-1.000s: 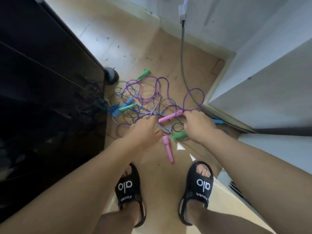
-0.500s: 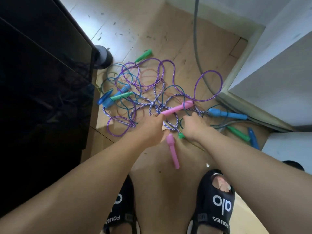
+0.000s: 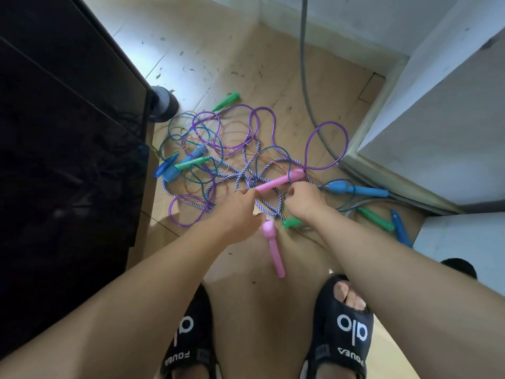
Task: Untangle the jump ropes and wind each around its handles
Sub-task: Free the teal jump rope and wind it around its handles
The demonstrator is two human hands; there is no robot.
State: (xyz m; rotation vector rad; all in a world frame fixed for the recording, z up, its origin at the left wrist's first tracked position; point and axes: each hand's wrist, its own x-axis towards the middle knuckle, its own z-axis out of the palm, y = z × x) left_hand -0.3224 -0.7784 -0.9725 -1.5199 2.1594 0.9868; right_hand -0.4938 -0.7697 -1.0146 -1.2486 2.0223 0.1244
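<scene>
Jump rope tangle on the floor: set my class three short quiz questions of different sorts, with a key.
1. True or false: the left hand holds the end of a pink handle.
2. Which rope runs under that handle? A. striped braided rope B. yellow rope
3. Fill in: the other pink handle lies between the two ____.

Key: 1 true; 2 A; 3 arms.

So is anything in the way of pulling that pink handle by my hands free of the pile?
Yes. The pink handle lies across the blue-and-white braided rope, whose loops cross beside and below it, and a purple loop ends at its far tip. Both hands already reach it.
</scene>
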